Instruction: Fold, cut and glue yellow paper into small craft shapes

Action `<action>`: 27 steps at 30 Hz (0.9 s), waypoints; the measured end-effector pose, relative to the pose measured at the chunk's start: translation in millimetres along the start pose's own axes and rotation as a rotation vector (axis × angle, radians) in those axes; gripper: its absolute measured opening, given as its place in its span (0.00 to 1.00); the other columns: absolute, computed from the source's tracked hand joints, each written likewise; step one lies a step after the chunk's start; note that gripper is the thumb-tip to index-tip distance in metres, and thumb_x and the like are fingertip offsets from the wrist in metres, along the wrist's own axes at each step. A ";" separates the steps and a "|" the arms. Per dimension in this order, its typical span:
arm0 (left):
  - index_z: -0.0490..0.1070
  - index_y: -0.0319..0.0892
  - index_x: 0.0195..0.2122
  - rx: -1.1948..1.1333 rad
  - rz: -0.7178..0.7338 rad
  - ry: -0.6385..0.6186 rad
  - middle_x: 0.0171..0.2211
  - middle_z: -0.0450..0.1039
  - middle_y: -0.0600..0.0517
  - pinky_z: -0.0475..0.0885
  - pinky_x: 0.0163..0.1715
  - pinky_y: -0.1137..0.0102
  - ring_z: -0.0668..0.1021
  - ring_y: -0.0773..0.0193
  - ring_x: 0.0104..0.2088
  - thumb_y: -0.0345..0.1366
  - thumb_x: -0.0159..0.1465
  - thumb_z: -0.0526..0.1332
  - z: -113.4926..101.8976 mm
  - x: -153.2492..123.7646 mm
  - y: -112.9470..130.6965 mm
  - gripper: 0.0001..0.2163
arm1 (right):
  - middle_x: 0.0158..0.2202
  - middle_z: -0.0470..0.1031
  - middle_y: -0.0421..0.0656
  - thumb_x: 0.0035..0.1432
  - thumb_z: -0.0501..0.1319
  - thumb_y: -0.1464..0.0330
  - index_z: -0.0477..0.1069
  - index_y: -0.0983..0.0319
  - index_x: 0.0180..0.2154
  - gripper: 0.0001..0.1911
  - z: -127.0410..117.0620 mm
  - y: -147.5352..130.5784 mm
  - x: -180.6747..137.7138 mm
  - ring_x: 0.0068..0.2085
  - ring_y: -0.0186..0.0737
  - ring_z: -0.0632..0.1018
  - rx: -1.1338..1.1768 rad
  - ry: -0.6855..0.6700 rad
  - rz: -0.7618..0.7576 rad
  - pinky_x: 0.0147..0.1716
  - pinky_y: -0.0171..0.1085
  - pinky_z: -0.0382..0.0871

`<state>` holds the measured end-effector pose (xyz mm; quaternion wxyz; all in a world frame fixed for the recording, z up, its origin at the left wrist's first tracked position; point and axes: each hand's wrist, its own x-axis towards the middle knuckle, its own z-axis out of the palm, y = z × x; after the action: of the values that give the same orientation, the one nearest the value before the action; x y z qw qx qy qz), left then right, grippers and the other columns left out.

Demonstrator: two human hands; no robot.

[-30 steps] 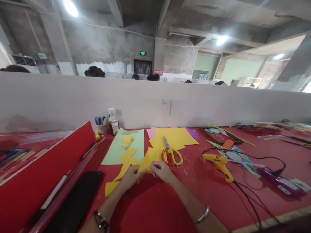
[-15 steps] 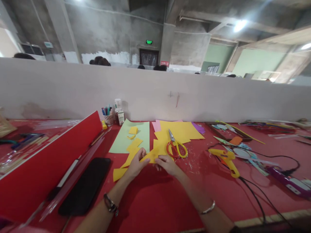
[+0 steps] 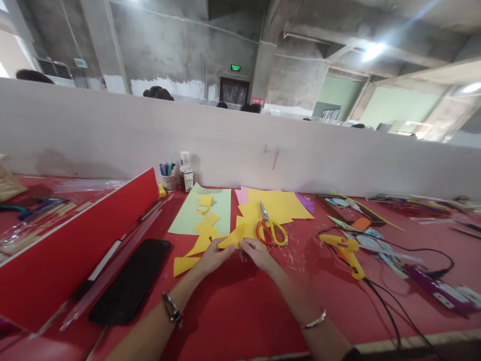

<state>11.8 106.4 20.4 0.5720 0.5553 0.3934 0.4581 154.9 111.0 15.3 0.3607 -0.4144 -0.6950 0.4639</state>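
A small piece of yellow paper (image 3: 233, 237) is held up between my two hands, just above the red table. My left hand (image 3: 216, 255) is closed on its lower left edge, thumb on top. My right hand (image 3: 257, 251) pinches its right end; the fingertips underneath are partly hidden. Scissors (image 3: 271, 225) with red and yellow handles lie on a yellow sheet (image 3: 278, 200) just beyond my right hand. Yellow scraps (image 3: 205, 243) spread beside my left hand, some on a pale green sheet (image 3: 188, 215).
A black phone (image 3: 130, 281) and an upright red board (image 3: 86, 245) stand at the left. At the right lie a yellow glue gun (image 3: 347, 250) with its cable and a purple power strip (image 3: 439, 288). A pen cup (image 3: 169, 180) stands by the white partition (image 3: 225, 140).
The yellow paper's left part has lifted and turned upward between my hands. My left hand's fingers have shifted beneath it. The view has shifted slightly.
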 end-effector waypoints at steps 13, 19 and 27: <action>0.58 0.41 0.21 0.063 0.023 0.120 0.09 0.52 0.64 0.52 0.12 0.78 0.56 0.76 0.10 0.47 0.43 0.58 2.4 1.5 3.7 0.15 | 0.15 0.65 0.35 0.38 0.59 0.52 0.62 0.62 0.20 0.19 0.9 -6.1 -2.1 0.18 0.29 0.66 0.163 0.233 0.017 0.21 0.33 0.63; 0.60 0.40 0.11 0.272 0.001 0.106 0.07 0.57 0.59 0.56 0.14 0.76 0.61 0.73 0.11 0.50 0.45 0.55 3.7 1.5 1.9 0.18 | 0.15 0.67 0.36 0.38 0.59 0.53 0.62 0.62 0.19 0.18 1.9 -3.2 -1.1 0.17 0.30 0.67 0.157 0.303 0.019 0.21 0.33 0.63; 0.58 0.41 0.08 0.412 0.024 0.120 0.07 0.57 0.57 0.57 0.15 0.75 0.62 0.72 0.12 0.46 0.48 0.54 1.9 1.5 -0.8 0.18 | 0.13 0.62 0.34 0.41 0.55 0.50 0.57 0.61 0.18 0.21 4.0 -4.0 -1.3 0.16 0.28 0.65 0.106 0.270 0.052 0.18 0.31 0.60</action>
<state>14.1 107.4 19.9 0.4165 0.6367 0.5055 0.4069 151.0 107.5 17.7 0.4601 -0.4716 -0.6036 0.4490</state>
